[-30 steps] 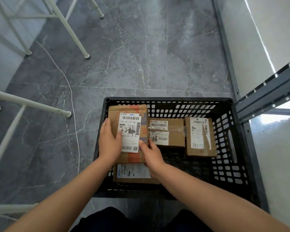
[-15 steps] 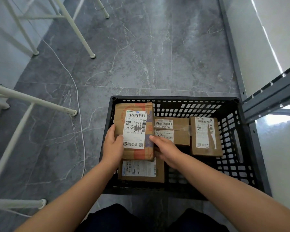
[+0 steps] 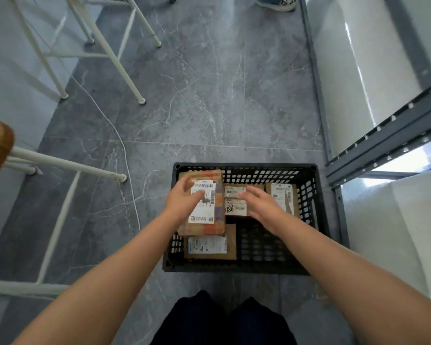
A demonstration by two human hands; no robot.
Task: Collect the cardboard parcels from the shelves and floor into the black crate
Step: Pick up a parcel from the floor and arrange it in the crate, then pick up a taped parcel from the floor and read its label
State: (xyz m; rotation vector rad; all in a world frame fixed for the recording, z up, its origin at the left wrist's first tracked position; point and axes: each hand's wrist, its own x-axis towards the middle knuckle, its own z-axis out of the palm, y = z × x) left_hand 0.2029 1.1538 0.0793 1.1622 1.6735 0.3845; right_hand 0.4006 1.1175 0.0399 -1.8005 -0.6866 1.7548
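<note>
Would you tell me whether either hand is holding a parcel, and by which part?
Nothing is held: the left hand and right hand are open above the black crate.

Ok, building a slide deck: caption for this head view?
Open left hand and open right hand above cardboard parcels inside the black crate on a grey floor.

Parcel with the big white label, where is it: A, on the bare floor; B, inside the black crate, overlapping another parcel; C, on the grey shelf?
B: the labelled parcel lies in the black crate, its near edge covering part of a second parcel.
</note>
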